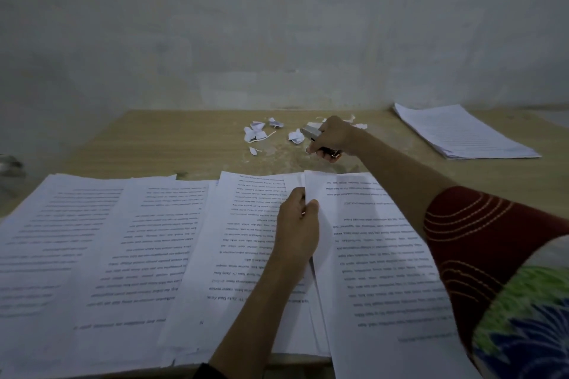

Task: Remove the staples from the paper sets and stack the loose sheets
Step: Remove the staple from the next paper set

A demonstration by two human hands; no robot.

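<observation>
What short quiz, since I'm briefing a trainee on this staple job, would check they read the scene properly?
1. True or false: the right hand grips a metal tool.
2. Fill in: the left hand pinches the edge of a paper ____.
3. The torn scraps lie: A) on the table beside the right hand; B) in the left hand; C) on the floor.
Key: 1 true; 2 sheet; 3 A.
</observation>
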